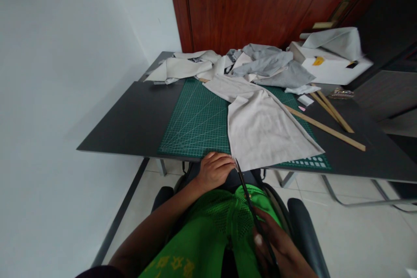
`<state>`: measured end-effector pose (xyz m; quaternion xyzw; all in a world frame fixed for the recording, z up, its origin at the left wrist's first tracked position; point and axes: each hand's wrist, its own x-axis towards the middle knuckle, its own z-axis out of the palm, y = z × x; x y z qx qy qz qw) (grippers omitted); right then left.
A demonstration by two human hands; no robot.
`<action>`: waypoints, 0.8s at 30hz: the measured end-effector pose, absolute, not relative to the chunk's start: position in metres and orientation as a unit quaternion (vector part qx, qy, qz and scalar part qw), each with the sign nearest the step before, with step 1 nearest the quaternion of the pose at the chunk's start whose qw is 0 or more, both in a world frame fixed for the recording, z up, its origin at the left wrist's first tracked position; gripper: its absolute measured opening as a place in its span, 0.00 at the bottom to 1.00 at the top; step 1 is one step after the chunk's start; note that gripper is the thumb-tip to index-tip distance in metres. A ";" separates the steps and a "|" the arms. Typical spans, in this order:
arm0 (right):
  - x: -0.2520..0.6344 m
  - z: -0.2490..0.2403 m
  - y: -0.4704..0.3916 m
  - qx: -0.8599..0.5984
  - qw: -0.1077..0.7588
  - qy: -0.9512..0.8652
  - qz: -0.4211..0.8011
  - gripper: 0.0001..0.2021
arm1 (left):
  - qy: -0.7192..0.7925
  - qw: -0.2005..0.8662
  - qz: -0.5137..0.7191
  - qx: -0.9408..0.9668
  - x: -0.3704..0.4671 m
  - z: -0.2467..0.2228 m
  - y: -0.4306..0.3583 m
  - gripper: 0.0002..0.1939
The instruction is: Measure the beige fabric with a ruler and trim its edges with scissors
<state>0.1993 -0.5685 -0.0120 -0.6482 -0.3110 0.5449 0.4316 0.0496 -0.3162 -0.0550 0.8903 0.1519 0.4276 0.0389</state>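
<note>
- The left hand point(215, 169) was at the near edge of the dark table point(130, 117), its fingertips together and clamped on the near left corner of the pale cloth point(263, 126)
- The right hand point(273, 236) was nearer the body than the left hand and to its right, closed around the lower part of a long black tool point(246, 193), probably a pair of scissors
- From the right hand the black tool slanted up and to the left, its tip just beside the left fingertips and the held corner
- The pale cloth lay beyond the left hand and to its right, a wide panel near the table edge with a narrower part folded away at the far left, mostly over the green cutting mat point(195, 126)
- Straight beyond the left hand, the mat's grid showed bare
- Farther off, past the mat from the left hand, cream cloth point(185, 68) and a grey cloth heap point(273, 65) lay crumpled near the red-brown door point(260, 4)
- Far beyond the right hand and to its right, a long wooden strip point(325, 128) ran out from beside the pale cloth, with two wooden sticks point(337, 113), a small white block point(305, 100) and a pink piece point(302, 108) beyond it
- Beyond these from the right hand stood a white box point(329, 66) with grey fabric point(339, 41) draped on top
- Between the forearms showed a bright green garment point(202, 243)
</note>
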 end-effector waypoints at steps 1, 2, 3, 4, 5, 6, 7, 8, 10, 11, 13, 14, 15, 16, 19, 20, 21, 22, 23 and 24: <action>0.200 -0.012 -0.568 -0.654 0.419 -0.320 0.542 0.31 | 0.153 0.038 0.423 0.892 0.049 -0.056 -0.316 0.11; 0.201 -0.012 -0.568 -0.660 0.405 -0.324 0.544 0.31 | 0.157 0.037 0.418 0.894 0.049 -0.056 -0.316 0.11; 0.202 -0.012 -0.568 -0.664 0.396 -0.323 0.546 0.32 | 0.161 0.036 0.413 0.896 0.049 -0.056 -0.316 0.11; 0.203 -0.012 -0.568 -0.665 0.392 -0.321 0.548 0.32 | 0.164 0.035 0.410 0.896 0.049 -0.056 -0.316 0.12; 0.203 -0.012 -0.569 -0.665 0.390 -0.319 0.552 0.32 | 0.166 0.034 0.410 0.896 0.049 -0.056 -0.316 0.12; 0.203 -0.012 -0.569 -0.662 0.389 -0.319 0.555 0.32 | 0.167 0.033 0.411 0.896 0.049 -0.056 -0.316 0.12; 0.203 -0.012 -0.569 -0.659 0.389 -0.319 0.559 0.32 | 0.166 0.032 0.415 0.894 0.049 -0.056 -0.316 0.13; 0.203 -0.012 -0.569 -0.655 0.389 -0.320 0.563 0.32 | 0.164 0.032 0.420 0.892 0.049 -0.055 -0.316 0.12; 0.202 -0.012 -0.568 -0.645 0.387 -0.319 0.577 0.32 | 0.157 0.031 0.430 0.888 0.050 -0.055 -0.316 0.12; 0.202 -0.013 -0.568 -0.640 0.384 -0.316 0.586 0.33 | 0.155 0.030 0.433 0.888 0.050 -0.056 -0.316 0.11; 0.201 -0.014 -0.567 -0.634 0.377 -0.313 0.598 0.35 | 0.155 0.027 0.425 0.891 0.049 -0.056 -0.316 0.11; 0.202 -0.014 -0.567 -0.635 0.377 -0.315 0.596 0.36 | 0.157 0.026 0.419 0.894 0.049 -0.057 -0.316 0.12; 0.202 -0.015 -0.568 -0.638 0.380 -0.320 0.589 0.36 | 0.159 0.027 0.412 0.897 0.049 -0.057 -0.316 0.12; 0.203 -0.016 -0.568 -0.640 0.384 -0.326 0.580 0.35 | 0.161 0.028 0.407 0.899 0.049 -0.058 -0.316 0.12; 0.204 -0.021 -0.569 -0.632 0.397 -0.342 0.571 0.34 | 0.162 0.030 0.410 0.897 0.049 -0.059 -0.315 0.11; 0.205 -0.022 -0.569 -0.625 0.397 -0.342 0.579 0.34 | 0.162 0.029 0.412 0.896 0.049 -0.060 -0.315 0.11; 0.205 -0.023 -0.569 -0.620 0.395 -0.339 0.587 0.35 | 0.161 0.027 0.416 0.895 0.049 -0.060 -0.315 0.11; 0.204 -0.024 -0.569 -0.616 0.391 -0.334 0.596 0.36 | 0.159 0.025 0.420 0.893 0.049 -0.059 -0.316 0.11; 0.204 -0.024 -0.569 -0.613 0.386 -0.328 0.606 0.36 | 0.158 0.023 0.423 0.892 0.049 -0.059 -0.316 0.11; 0.204 -0.024 -0.568 -0.611 0.383 -0.321 0.615 0.37 | 0.160 0.019 0.425 0.891 0.048 -0.058 -0.316 0.10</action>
